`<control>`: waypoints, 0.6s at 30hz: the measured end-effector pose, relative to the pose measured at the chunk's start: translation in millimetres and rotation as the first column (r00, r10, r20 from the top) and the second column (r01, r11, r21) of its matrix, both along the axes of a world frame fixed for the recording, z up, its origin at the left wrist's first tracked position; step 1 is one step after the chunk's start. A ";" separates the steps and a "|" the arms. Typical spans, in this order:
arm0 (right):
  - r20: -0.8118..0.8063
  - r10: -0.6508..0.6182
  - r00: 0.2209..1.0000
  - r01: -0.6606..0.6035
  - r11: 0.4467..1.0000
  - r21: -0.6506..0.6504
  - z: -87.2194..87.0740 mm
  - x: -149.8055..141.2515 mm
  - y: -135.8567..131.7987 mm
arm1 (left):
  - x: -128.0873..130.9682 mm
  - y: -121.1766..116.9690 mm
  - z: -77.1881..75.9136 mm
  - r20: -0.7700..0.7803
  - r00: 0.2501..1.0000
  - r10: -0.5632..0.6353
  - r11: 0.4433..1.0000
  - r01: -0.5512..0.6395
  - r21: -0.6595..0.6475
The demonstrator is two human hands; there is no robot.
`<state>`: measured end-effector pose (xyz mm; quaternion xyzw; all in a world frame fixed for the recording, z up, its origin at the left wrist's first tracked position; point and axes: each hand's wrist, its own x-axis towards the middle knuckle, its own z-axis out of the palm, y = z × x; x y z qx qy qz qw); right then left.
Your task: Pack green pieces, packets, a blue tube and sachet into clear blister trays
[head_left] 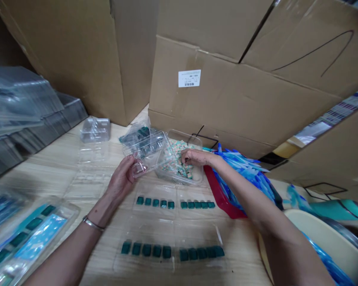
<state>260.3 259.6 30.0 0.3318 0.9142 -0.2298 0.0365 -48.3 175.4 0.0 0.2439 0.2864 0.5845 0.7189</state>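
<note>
My left hand grips the corner of a transparent plastic blister tray, which holds several dark teal tiles and is lifted off the table. My right hand reaches into a transparent plastic tub of small mixed pale tiles, its fingers curled among them. Whether those fingers hold a tile is hidden. Nearer me, open blister trays lie flat on the wooden table. Two short rows of dark teal tiles lie farther away, and two longer rows lie closer.
Sealed packs with blue cards lie at the lower left, and stacked transparent trays rise behind them. A red tray holds blue plastic strips to the right. Large cardboard boxes wall off the back.
</note>
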 end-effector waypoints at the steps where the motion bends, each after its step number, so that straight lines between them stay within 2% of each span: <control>1: 0.002 -0.044 0.999 0.044 0.999 -0.008 2.4 1.1 -2.9 | -0.1 0.1 -0.4 0.004 1.000 -0.004 1.000 0.004 0.001; 4: -0.039 -0.281 0.959 0.277 0.957 -0.091 9.3 1.7 -8.4 | -0.4 0.1 -0.7 0.009 1.000 -0.005 1.000 0.005 0.013; 8: -0.085 -0.555 0.828 0.515 0.811 -0.279 9.9 -7.9 -8.5 | -0.7 0.0 -0.3 0.012 1.000 0.002 1.000 -0.003 0.015; 11: 0.035 -0.622 0.782 0.616 0.763 -0.196 3.2 -19.2 -6.5 | -0.8 -0.2 -0.1 0.013 1.000 -0.007 1.000 0.007 0.013; 14: 0.128 -0.630 0.766 0.639 0.767 -0.051 -2.0 -28.2 -5.4 | -0.8 -0.4 0.0 0.017 1.000 -0.012 1.000 0.011 0.010; 18: 0.160 -0.598 0.785 0.600 0.799 0.044 0.9 -37.1 -7.8 | -0.7 -0.6 -0.1 0.025 1.000 -0.009 1.000 0.009 0.021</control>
